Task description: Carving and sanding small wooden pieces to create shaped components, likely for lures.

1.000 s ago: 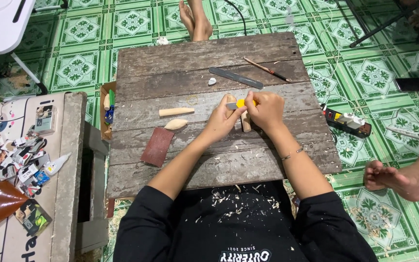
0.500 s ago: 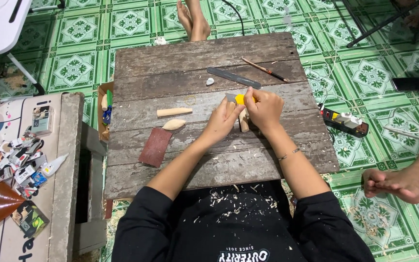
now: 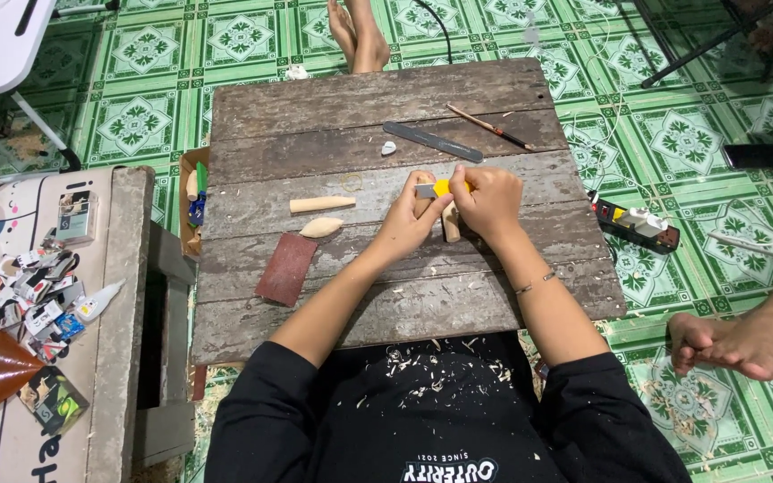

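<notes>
Since a second ago both hands have barely shifted on the grey plank table (image 3: pixel 360 107). One rust-brown sandpaper sheet (image 3: pixel 285 268) lies at eight o'clock, two pale carved wooden pieces (image 3: pixel 322 204) at nine. The left hand (image 3: pixel 411 217) grips a third pale wooden peg (image 3: pixel 450 224); the right hand (image 3: pixel 488 199) clasps one yellow utility knife (image 3: pixel 440 189).

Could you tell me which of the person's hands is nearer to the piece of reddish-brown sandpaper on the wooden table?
The left. The left hand is just up and right of the sandpaper, not touching it; the right hand sits farther right, beyond the left.
</notes>
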